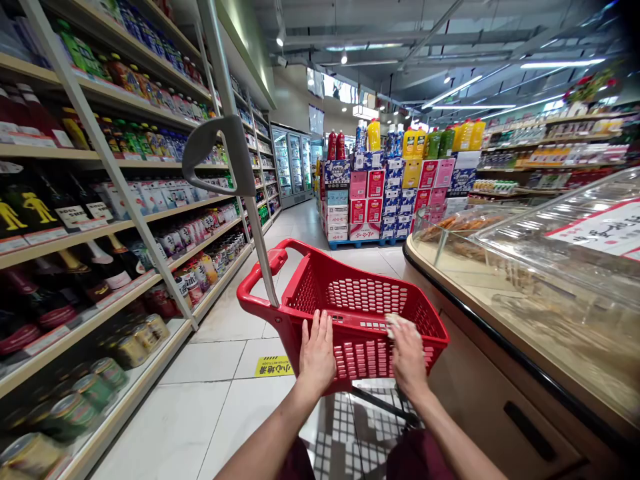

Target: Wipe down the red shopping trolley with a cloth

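Observation:
A red plastic shopping basket cart (363,353), with perforated walls, stands in front of me, turned sideways. My left hand (319,353) lies flat against its near side just below the rim, fingers stretched out and holding nothing. Near the right end, my right hand (408,357) presses a crumpled whitish cloth (394,324) on the near rim; its fingers are partly hidden behind the back of the hand. From the cart's left end rises a metal pole with a grey handle (245,157). Inside the basket I see only red walls.
Shelves of bottles and cans (145,223) line the left side. A display counter (500,287) with clear covers stands close on the right. Ahead, stacked drink cartons (367,200) sit on a blue pallet. A yellow floor sticker (273,366) marks the pale tiles.

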`<action>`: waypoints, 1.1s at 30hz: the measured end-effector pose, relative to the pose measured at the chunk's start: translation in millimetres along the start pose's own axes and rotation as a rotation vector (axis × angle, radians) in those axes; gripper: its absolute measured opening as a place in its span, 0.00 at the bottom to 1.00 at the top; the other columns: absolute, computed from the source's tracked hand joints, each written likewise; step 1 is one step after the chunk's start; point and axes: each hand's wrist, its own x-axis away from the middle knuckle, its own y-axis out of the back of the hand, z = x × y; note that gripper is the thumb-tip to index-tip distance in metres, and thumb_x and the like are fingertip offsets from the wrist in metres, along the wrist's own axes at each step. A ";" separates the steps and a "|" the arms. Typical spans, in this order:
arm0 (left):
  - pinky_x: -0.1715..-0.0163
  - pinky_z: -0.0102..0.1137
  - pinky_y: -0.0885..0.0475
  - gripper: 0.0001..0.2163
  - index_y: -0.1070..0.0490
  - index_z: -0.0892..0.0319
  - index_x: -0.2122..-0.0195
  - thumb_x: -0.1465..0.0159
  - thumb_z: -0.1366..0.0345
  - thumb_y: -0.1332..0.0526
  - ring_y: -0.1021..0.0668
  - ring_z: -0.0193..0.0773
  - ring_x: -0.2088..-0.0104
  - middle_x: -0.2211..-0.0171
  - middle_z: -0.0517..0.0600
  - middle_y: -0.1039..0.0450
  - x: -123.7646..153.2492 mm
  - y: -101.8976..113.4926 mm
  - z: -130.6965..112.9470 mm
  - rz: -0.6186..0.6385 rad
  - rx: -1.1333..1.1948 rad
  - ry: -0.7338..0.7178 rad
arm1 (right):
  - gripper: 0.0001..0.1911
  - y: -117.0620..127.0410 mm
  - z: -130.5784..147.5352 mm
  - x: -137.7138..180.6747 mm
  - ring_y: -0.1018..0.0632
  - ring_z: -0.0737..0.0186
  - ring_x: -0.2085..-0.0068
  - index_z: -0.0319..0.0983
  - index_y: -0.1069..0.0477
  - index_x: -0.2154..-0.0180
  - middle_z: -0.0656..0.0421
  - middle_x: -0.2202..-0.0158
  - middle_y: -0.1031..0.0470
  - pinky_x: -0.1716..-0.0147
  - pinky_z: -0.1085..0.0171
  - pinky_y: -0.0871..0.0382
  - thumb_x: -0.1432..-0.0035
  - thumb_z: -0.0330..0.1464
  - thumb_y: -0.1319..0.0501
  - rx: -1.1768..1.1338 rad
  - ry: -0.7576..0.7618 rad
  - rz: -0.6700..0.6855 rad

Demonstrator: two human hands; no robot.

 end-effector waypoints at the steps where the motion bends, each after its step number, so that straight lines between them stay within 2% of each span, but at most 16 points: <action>1: 0.41 0.47 0.57 0.30 0.49 0.69 0.41 0.46 0.69 0.49 0.52 0.48 0.38 0.39 0.58 0.51 -0.1 2.8 -1.2 -0.001 0.016 0.000 | 0.25 -6.6 19.4 -2.9 0.44 0.56 0.40 0.40 0.40 0.46 0.54 0.44 0.38 0.43 0.47 0.49 0.45 0.25 0.57 -0.062 0.027 0.047; 4: 0.41 0.47 0.57 0.29 0.52 0.66 0.40 0.43 0.65 0.49 0.50 0.46 0.39 0.39 0.56 0.50 -4.1 11.1 -9.2 -0.022 0.091 -0.076 | 0.24 -19.8 76.5 -17.7 0.42 0.57 0.41 0.40 0.45 0.43 0.54 0.43 0.40 0.44 0.49 0.47 0.42 0.31 0.56 -0.267 -0.004 0.184; 5: 0.41 0.48 0.56 0.30 0.53 0.64 0.39 0.42 0.63 0.49 0.49 0.45 0.39 0.39 0.55 0.50 -7.3 12.3 -14.2 -0.033 0.119 -0.118 | 0.25 -20.0 87.7 -23.2 0.40 0.58 0.41 0.39 0.48 0.42 0.53 0.43 0.40 0.44 0.51 0.45 0.41 0.34 0.56 -0.333 -0.054 0.218; 7: 0.42 0.49 0.54 0.30 0.53 0.63 0.40 0.41 0.59 0.48 0.47 0.46 0.40 0.39 0.56 0.50 -16.3 9.8 -27.1 -0.046 0.163 -0.182 | 0.26 -15.4 92.8 -31.1 0.37 0.61 0.43 0.39 0.55 0.40 0.53 0.43 0.39 0.47 0.56 0.41 0.39 0.37 0.59 -0.431 -0.148 0.260; 10: 0.44 0.49 0.50 0.20 0.41 0.59 0.46 0.39 0.61 0.49 0.37 0.45 0.45 0.45 0.56 0.38 -32.7 -3.0 -44.3 -0.043 0.176 -0.170 | 0.27 -5.6 66.9 -30.8 0.37 0.60 0.43 0.38 0.56 0.39 0.52 0.43 0.39 0.47 0.56 0.40 0.39 0.39 0.61 -0.376 -0.183 0.246; 13: 0.45 0.45 0.47 0.11 0.34 0.55 0.56 0.38 0.68 0.50 0.29 0.39 0.56 0.58 0.50 0.28 -43.7 -12.2 -37.2 -0.057 0.156 -0.164 | 0.26 -2.3 30.2 -19.4 0.37 0.55 0.44 0.38 0.47 0.42 0.51 0.45 0.36 0.46 0.49 0.46 0.40 0.40 0.57 -0.166 -0.099 0.240; 15: 0.46 0.44 0.46 0.08 0.34 0.55 0.59 0.39 0.68 0.48 0.28 0.37 0.61 0.65 0.48 0.28 -46.3 -8.3 -11.9 -0.075 0.141 -0.184 | 0.24 -3.9 13.6 -10.7 0.34 0.56 0.46 0.39 0.42 0.45 0.52 0.48 0.33 0.45 0.47 0.48 0.41 0.39 0.56 -0.083 -0.020 0.283; 17: 0.46 0.45 0.47 0.06 0.33 0.55 0.62 0.41 0.67 0.45 0.27 0.38 0.64 0.68 0.47 0.28 -47.2 3.6 24.0 -0.105 0.116 -0.159 | 0.23 -7.2 6.6 -4.1 0.33 0.57 0.46 0.39 0.41 0.46 0.52 0.49 0.32 0.45 0.48 0.49 0.40 0.38 0.56 -0.053 0.024 0.289; 18: 0.46 0.45 0.48 0.06 0.32 0.55 0.63 0.41 0.66 0.45 0.27 0.38 0.64 0.69 0.47 0.28 -47.7 10.7 41.6 -0.139 0.093 -0.092 | 0.22 -9.3 6.2 -1.9 0.33 0.57 0.46 0.39 0.40 0.46 0.52 0.49 0.32 0.45 0.48 0.49 0.40 0.37 0.56 -0.047 0.034 0.272; 19: 0.46 0.46 0.48 0.06 0.32 0.55 0.63 0.41 0.66 0.46 0.27 0.40 0.63 0.68 0.48 0.28 -48.2 17.0 56.1 -0.183 0.047 -0.014 | 0.22 -11.5 7.2 -0.5 0.33 0.57 0.46 0.39 0.40 0.47 0.52 0.49 0.32 0.45 0.48 0.49 0.40 0.37 0.56 -0.043 0.038 0.247; 21: 0.46 0.45 0.49 0.08 0.32 0.58 0.63 0.40 0.70 0.49 0.28 0.41 0.59 0.64 0.51 0.28 -48.1 23.5 69.7 -0.211 -0.039 0.018 | 0.21 -15.5 11.0 0.6 0.33 0.56 0.47 0.39 0.38 0.48 0.52 0.50 0.31 0.45 0.46 0.49 0.41 0.37 0.56 -0.033 0.026 0.188; 23: 0.45 0.43 0.48 0.10 0.32 0.60 0.62 0.40 0.73 0.51 0.28 0.42 0.56 0.60 0.53 0.28 -46.1 20.4 61.0 -0.187 -0.069 -0.052 | 0.21 -17.5 13.8 0.9 0.32 0.56 0.48 0.39 0.38 0.49 0.52 0.51 0.30 0.45 0.45 0.50 0.41 0.36 0.56 -0.026 0.008 0.152; 25: 0.46 0.42 0.46 0.10 0.32 0.61 0.61 0.40 0.70 0.50 0.28 0.42 0.56 0.60 0.54 0.28 -44.1 12.7 40.3 -0.137 -0.040 -0.137 | 0.20 -16.5 13.2 1.1 0.32 0.56 0.47 0.40 0.37 0.49 0.53 0.51 0.30 0.46 0.45 0.49 0.41 0.35 0.55 -0.033 0.035 0.163; 28: 0.51 0.39 0.40 0.08 0.32 0.59 0.61 0.41 0.66 0.47 0.27 0.41 0.60 0.64 0.51 0.27 -46.2 10.7 22.0 -0.038 0.025 -0.237 | 0.19 -10.0 7.5 1.6 0.33 0.57 0.46 0.41 0.37 0.49 0.54 0.50 0.31 0.46 0.47 0.47 0.41 0.34 0.54 -0.052 0.115 0.220; 31: 0.58 0.34 0.35 0.07 0.31 0.56 0.64 0.39 0.68 0.47 0.26 0.37 0.65 0.68 0.48 0.26 -53.1 25.6 37.8 0.004 0.051 -0.277 | 0.19 -4.0 2.8 1.7 0.33 0.57 0.46 0.41 0.37 0.50 0.54 0.49 0.31 0.46 0.47 0.46 0.41 0.34 0.53 -0.055 0.138 0.228; 33: 0.56 0.35 0.36 0.10 0.32 0.56 0.60 0.38 0.69 0.50 0.27 0.39 0.59 0.61 0.51 0.26 -55.8 37.2 57.0 -0.112 0.035 -0.162 | 0.19 -2.8 2.2 1.0 0.33 0.56 0.46 0.41 0.36 0.50 0.54 0.49 0.31 0.46 0.47 0.47 0.41 0.35 0.53 -0.058 0.142 0.225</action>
